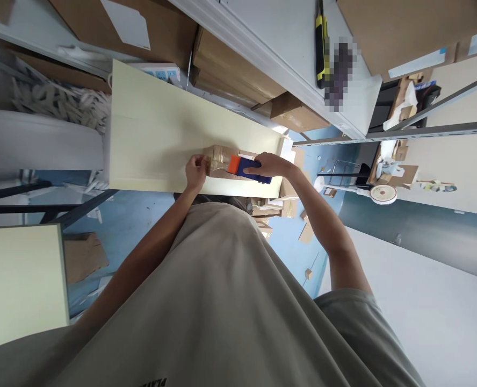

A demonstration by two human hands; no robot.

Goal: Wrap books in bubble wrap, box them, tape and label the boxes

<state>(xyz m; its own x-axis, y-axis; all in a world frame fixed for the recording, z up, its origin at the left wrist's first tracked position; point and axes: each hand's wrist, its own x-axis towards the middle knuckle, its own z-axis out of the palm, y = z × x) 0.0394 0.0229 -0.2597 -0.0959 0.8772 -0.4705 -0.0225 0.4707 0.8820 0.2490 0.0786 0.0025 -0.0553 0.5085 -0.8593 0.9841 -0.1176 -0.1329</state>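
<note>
A small brown carton point(219, 156) with shiny clear tape on it lies on the pale yellow tabletop point(153, 129). My left hand point(196, 171) is at the carton's left end, its fingers closed on the taped edge. My right hand point(271, 164) grips a blue tape dispenser point(250, 167) with an orange front. The dispenser's orange end is over the right part of the carton; whether it touches the cardboard I cannot tell. The carton's underside and the tape roll are hidden.
Flat cardboard point(230, 70) is stacked behind the table under a white shelf point(270, 32). A yellow-and-black utility knife point(321, 48) lies on that shelf. Shredded paper point(57, 102) fills a bin at left. A white fan point(382, 194) stands at right, and cardboard scraps litter the blue floor.
</note>
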